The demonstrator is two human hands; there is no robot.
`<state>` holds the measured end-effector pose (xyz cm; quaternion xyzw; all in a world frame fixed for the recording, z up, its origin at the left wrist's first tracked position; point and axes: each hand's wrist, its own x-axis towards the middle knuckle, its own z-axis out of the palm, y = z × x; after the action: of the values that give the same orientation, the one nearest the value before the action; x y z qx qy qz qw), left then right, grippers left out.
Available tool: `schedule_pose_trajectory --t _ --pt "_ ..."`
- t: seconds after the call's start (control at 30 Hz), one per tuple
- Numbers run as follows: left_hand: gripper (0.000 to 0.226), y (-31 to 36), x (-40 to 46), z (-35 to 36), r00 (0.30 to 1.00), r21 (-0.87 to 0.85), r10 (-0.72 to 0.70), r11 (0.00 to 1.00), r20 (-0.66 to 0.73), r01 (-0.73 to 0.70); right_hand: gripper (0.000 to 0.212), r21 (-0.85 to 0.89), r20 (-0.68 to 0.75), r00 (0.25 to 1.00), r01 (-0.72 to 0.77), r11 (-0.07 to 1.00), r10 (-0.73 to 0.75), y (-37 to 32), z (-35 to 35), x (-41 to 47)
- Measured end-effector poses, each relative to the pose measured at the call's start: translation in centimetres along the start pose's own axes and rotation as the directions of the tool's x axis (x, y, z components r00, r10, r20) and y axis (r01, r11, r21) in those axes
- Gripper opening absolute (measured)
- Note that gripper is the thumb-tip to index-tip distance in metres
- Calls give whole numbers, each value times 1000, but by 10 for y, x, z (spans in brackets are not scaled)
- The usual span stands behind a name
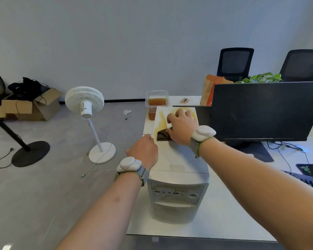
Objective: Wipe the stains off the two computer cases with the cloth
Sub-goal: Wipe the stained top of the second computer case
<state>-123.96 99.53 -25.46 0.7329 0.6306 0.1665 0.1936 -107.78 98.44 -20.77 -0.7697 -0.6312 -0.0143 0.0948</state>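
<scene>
A smooth white desk (224, 222) carries a boxy beige plastic case (179, 179), standing upright with its front panel toward the camera. A flat black monitor (260, 112) at 2 o'clock hides whatever lies behind it. Yellow-brown stains (162, 121) streak the case top's far end. The right hand (182, 127), palm down with curled fingers, presses a dark crumpled cloth (163, 135), mostly hidden beneath it. The left hand (145, 150) rests loosely curled on the case's 9 o'clock edge, holding nothing.
</scene>
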Motion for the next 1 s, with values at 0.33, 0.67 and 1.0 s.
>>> schedule_pose_trajectory --t 0.33,0.67,1.0 --pt "26 1 -5 -4 1000 7 26 1000 6 -26 36 172 266 922 242 955 -282 3 -22 -22" --pt "22 7 -5 -1 996 -17 -84 996 -29 83 29 72 226 952 196 978 -207 -31 -3 1" --pt "23 3 -7 -4 1000 -63 0 998 13 1 26 27 272 962 -49 998 39 10 -23 -26"
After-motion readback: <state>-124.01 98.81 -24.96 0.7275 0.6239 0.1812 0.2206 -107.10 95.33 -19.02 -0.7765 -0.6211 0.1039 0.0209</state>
